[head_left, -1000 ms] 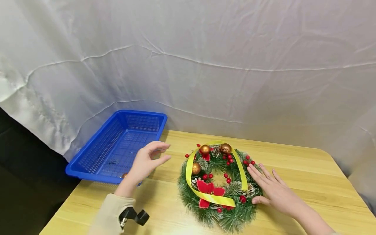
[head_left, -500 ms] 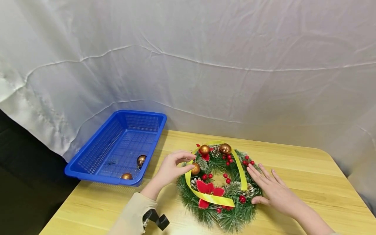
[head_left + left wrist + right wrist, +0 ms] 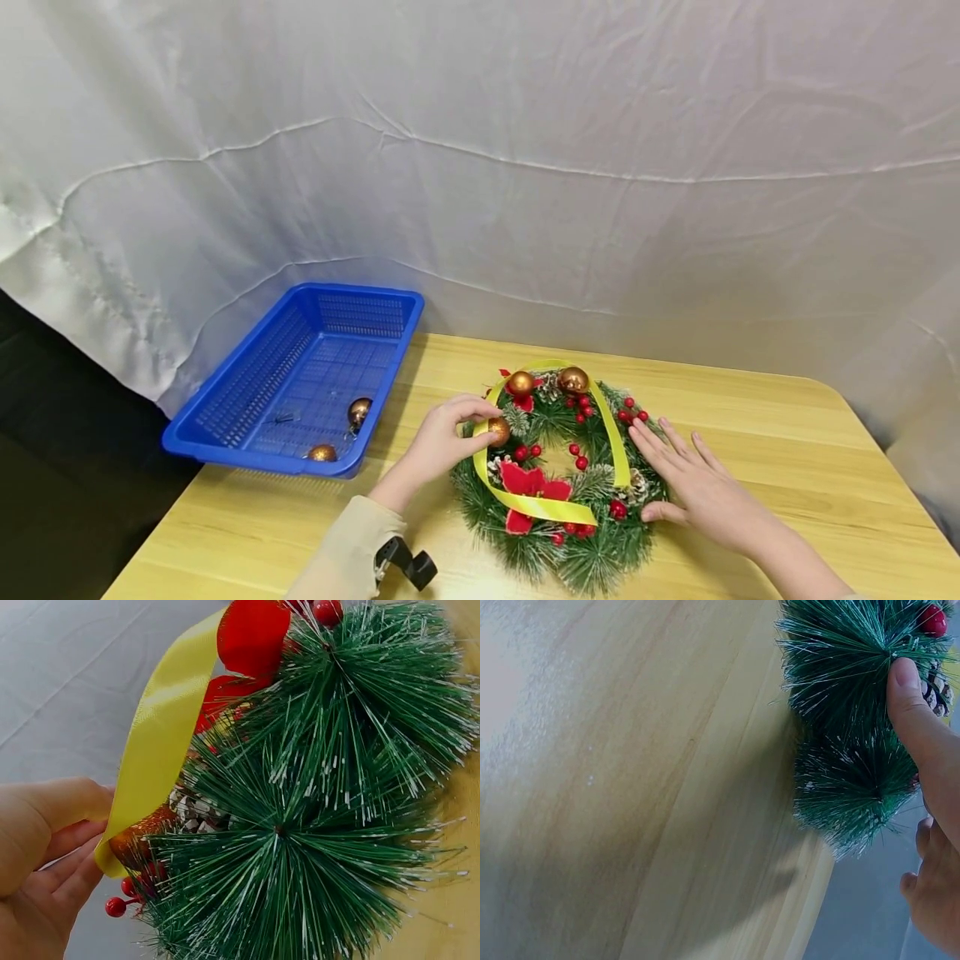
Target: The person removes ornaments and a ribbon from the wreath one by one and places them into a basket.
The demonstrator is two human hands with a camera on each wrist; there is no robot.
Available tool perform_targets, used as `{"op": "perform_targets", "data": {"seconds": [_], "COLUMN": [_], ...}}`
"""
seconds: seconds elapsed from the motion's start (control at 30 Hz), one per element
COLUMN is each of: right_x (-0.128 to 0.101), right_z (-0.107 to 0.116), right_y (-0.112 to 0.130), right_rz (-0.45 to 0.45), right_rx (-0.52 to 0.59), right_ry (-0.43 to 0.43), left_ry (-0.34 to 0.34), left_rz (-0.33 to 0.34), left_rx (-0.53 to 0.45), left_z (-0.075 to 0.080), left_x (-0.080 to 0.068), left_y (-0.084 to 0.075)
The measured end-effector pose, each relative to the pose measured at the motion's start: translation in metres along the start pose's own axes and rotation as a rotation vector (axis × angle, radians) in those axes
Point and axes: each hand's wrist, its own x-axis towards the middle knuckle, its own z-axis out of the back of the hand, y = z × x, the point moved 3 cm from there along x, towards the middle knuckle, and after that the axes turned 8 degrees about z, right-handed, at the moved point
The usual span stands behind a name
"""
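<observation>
While my left hand (image 3: pixel 441 440) pinches the gold bauble (image 3: pixel 498 430) on the wreath's (image 3: pixel 558 475) left arc, my right hand (image 3: pixel 701 492) lies flat on its right edge. Bauble: light, smooth, likely brittle; grip near its stem. Its attachment is hidden under the yellow ribbon (image 3: pixel 154 750) and needles.

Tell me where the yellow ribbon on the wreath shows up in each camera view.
Head: the yellow ribbon loops over the wreath, low and centre.
Left wrist: it runs diagonally from top centre down to the left hand.
Right wrist: barely in view; only a yellow sliver shows at the right edge.
Shared landmark: the wreath's frosted green needles.
</observation>
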Motion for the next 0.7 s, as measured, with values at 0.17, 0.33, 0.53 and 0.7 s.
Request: {"op": "perform_targets", "data": {"seconds": [0.17,0.33,0.53,0.7], "right_x": [0.000,0.000,-0.001,0.000], "right_z": [0.000,0.000,-0.001,0.001], "right_y": [0.001,-0.001,-0.002,0.000], "right_rz": [0.003,0.002,-0.001,0.004], "right_rx": [-0.006,-0.013,-0.008,-0.004], "right_ry": [0.000,0.001,0.000,-0.006], "left_ry": [0.006,0.029,0.045,0.021], "left_rz": [-0.010,-0.052,-0.101,-0.049], "left_rx": [0.053,0.082,0.096,0.084], "left_z": [-0.001,-0.002,-0.006,-0.007], "left_x": [0.001,0.001,0.004,0.004], "left_y": [-0.002,-0.012,-0.023,-0.019]}}
